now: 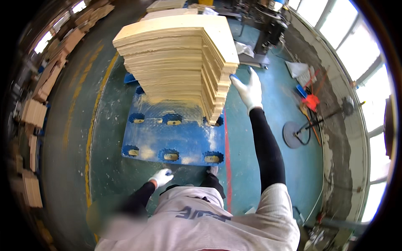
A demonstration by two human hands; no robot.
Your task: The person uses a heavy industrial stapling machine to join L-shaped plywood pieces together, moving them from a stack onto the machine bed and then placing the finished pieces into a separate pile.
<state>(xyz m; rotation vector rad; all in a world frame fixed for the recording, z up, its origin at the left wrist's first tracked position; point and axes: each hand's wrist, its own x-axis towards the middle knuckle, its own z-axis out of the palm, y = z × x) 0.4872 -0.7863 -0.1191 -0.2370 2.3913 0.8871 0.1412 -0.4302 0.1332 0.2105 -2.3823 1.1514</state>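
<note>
A tall stack of light wooden boards with an angled cut edge rises from the far half of a blue pallet. My right hand, in a white glove with blue fingertips, reaches out beside the stack's right corner. Its thumb and fingers are spread, with nothing between them; whether the fingertips touch the boards I cannot tell. Low by my body, short of the pallet's front edge, hangs my left hand in the same kind of glove. Its fingers are loosely bent and apart, and nothing shows in them.
Far behind the stack stands a dark machine. On the right, a round-based stand and a red cloth lie near the wall under the windows. More board piles line the left side, past a yellow floor line.
</note>
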